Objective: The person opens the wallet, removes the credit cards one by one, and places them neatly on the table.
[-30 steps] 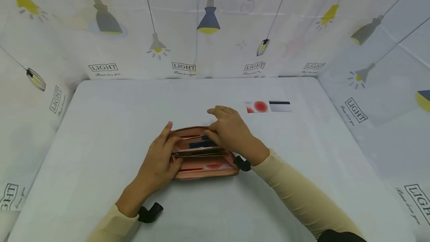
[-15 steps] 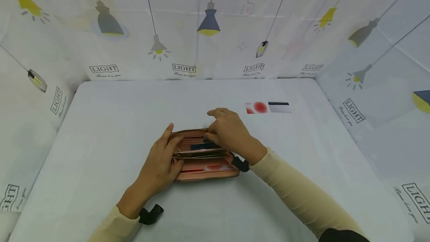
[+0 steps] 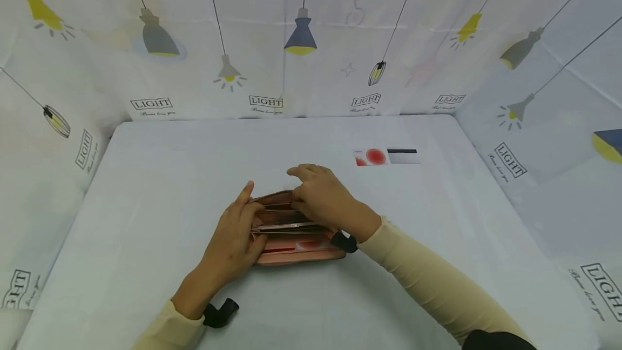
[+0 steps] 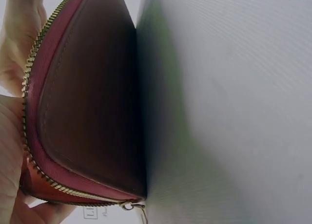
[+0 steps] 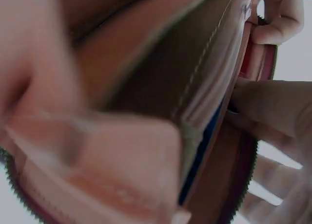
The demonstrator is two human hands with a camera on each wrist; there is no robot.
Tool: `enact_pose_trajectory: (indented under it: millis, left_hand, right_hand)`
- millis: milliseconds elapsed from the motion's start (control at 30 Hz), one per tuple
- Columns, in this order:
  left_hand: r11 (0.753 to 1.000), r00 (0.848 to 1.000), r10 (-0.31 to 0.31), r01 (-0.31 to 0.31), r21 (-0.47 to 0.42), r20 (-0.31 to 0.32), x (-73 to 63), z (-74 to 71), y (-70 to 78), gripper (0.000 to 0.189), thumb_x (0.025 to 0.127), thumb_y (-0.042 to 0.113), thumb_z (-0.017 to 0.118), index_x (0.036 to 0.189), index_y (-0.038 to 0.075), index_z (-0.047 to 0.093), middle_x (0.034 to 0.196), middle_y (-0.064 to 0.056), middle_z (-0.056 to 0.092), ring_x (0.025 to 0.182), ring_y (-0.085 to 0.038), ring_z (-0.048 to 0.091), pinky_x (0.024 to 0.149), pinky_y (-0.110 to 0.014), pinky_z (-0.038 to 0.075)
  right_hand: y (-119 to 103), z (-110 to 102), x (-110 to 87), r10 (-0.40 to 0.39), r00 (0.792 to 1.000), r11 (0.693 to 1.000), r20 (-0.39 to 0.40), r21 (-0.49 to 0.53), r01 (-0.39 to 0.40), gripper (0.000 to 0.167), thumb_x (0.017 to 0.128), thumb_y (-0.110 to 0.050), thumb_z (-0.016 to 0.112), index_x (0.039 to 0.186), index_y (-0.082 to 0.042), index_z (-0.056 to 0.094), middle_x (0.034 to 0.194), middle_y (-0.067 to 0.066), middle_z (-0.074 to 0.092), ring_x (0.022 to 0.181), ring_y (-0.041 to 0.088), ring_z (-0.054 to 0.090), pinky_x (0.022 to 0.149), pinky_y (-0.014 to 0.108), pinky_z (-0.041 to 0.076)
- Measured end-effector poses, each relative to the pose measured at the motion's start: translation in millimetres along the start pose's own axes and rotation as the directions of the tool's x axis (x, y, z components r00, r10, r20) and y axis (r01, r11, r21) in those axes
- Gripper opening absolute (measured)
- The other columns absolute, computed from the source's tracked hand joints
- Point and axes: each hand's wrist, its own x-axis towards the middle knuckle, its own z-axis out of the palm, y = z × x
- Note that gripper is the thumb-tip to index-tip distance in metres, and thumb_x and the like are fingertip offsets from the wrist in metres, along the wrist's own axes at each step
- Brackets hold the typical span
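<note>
A zip-around wallet (image 3: 300, 255), pink inside, lies unzipped and spread apart on the white table (image 3: 418, 263). My left hand (image 3: 228, 236) grips its left end, the thumb on the near inner side and other fingers over the far part. At the far right part, my right hand (image 3: 323, 199) pinches the wallet's back cover; in the right wrist view its thumb reaches inside while fingers lie outside behind the zipper. There, a dark blue card edge (image 5: 201, 148) shows along the inner slots. A red-and-white card (image 3: 311, 245) sits in the near pocket. The right fingertips are partly hidden.
Two cards lie side by side at the back right of the table: a white one with a red circle (image 3: 370, 156) and a grey one with a black stripe (image 3: 402, 156). Fabric walls (image 3: 194, 80) printed with lamps stand behind and at both sides.
My right hand has moved slightly left and nearer along the wallet's back part. The dark blue piece seen there before is no longer plain in the head view. My left hand keeps its hold.
</note>
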Motion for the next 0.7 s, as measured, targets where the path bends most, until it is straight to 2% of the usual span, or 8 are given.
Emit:
enact_pose_trajectory:
  millis: [133,233,333,433,600,700]
  left_hand:
    - [1.000,1.000,-0.011,0.011,-0.022,0.003,-0.7,0.0,-0.4,0.066,0.085,0.006,0.081,0.139,0.001,0.043,0.168,-0.026,0.027,0.152,-0.042,0.035,0.111,-0.066,0.038]
    - [0.999,1.000,-0.012,0.012,-0.033,-0.006,-0.9,-0.7,-0.5,0.073,0.086,0.007,0.080,0.145,0.003,0.037,0.167,-0.026,0.027,0.152,-0.040,0.034,0.111,-0.065,0.039]
    - [0.999,1.000,0.000,0.000,-0.043,-0.019,-0.5,-1.3,-1.0,0.078,0.086,0.006,0.080,0.148,0.003,0.035,0.167,-0.026,0.028,0.153,-0.040,0.033,0.111,-0.065,0.039]
    - [0.999,1.000,0.007,-0.008,-0.051,-0.025,-0.3,-1.2,-1.5,0.078,0.085,0.005,0.080,0.149,0.003,0.034,0.168,-0.024,0.028,0.155,-0.038,0.031,0.112,-0.064,0.038]
    - [0.998,0.999,0.018,-0.020,-0.063,-0.031,0.2,-0.5,-1.9,0.079,0.084,0.004,0.079,0.150,0.002,0.034,0.168,-0.023,0.027,0.155,-0.037,0.030,0.113,-0.064,0.038]
    - [0.998,0.999,0.024,-0.026,-0.058,-0.036,0.5,0.0,-2.4,0.081,0.084,0.004,0.079,0.151,0.001,0.033,0.168,-0.024,0.026,0.154,-0.038,0.031,0.112,-0.064,0.038]
  right_hand:
    - [7,-2,-5.0,-0.096,0.984,0.994,-0.151,0.037,0.103,0.005,0.091,-0.018,0.082,0.088,-0.015,0.083,0.136,0.014,0.066,0.129,0.035,0.061,0.103,0.049,0.052]
    - [13,-5,-8.5,-0.110,0.969,0.987,-0.220,0.093,0.133,0.004,0.092,-0.016,0.081,0.090,-0.012,0.083,0.135,0.016,0.066,0.127,0.035,0.061,0.104,0.048,0.052]
    - [18,-6,-11.7,-0.058,0.972,0.979,-0.228,0.178,0.100,0.005,0.094,-0.017,0.080,0.094,-0.012,0.082,0.138,0.015,0.064,0.131,0.034,0.057,0.106,0.048,0.050]
    - [24,-7,-15.5,0.018,0.975,0.955,-0.223,0.292,0.049,0.006,0.096,-0.017,0.077,0.096,-0.012,0.080,0.140,0.013,0.062,0.135,0.033,0.053,0.107,0.048,0.050]
    - [37,-8,-20.7,0.085,0.964,0.887,-0.250,0.460,0.041,0.008,0.101,-0.012,0.070,0.101,-0.009,0.077,0.140,0.014,0.062,0.134,0.033,0.055,0.104,0.051,0.050]
    - [48,-14,-24.8,0.157,0.947,0.832,-0.280,0.553,0.026,0.008,0.102,-0.010,0.067,0.103,-0.008,0.075,0.140,0.014,0.062,0.133,0.032,0.057,0.105,0.053,0.049]
